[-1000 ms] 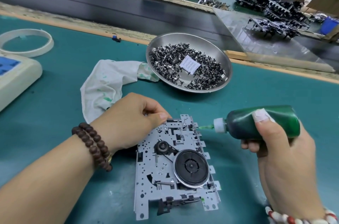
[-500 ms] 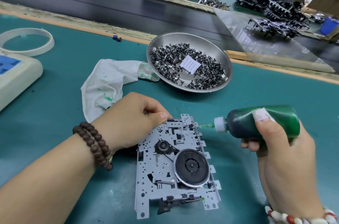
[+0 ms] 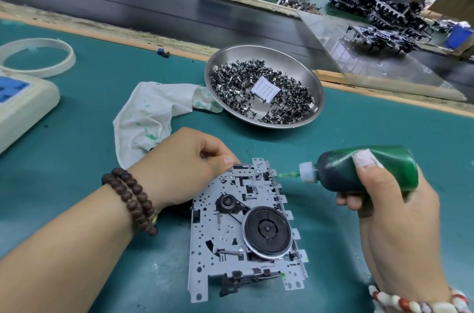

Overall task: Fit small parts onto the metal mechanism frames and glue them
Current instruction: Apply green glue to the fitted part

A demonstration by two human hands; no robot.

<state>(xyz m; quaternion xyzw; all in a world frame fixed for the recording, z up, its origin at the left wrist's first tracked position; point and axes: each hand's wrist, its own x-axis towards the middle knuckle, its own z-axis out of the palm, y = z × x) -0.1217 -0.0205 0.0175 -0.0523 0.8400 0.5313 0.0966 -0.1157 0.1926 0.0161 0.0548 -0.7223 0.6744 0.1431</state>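
Metal mechanism frame [image 3: 238,230] lying flat on green worktop [image 3: 77,159]. Left hand [image 3: 184,166] curled, thumb pressing frame's far corner. Right hand [image 3: 392,210] gripping green glue bottle [image 3: 359,168], nozzle touching frame's far right edge. Steel bowl [image 3: 302,66] of small parts [image 3: 238,82] beyond.

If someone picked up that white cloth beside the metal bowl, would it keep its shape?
Probably not. The cloth lies crumpled and folded on the mat, so it would likely droop. It looks thin, so probably light. One end is tucked under the bowl, so a pull might drag or tilt it.
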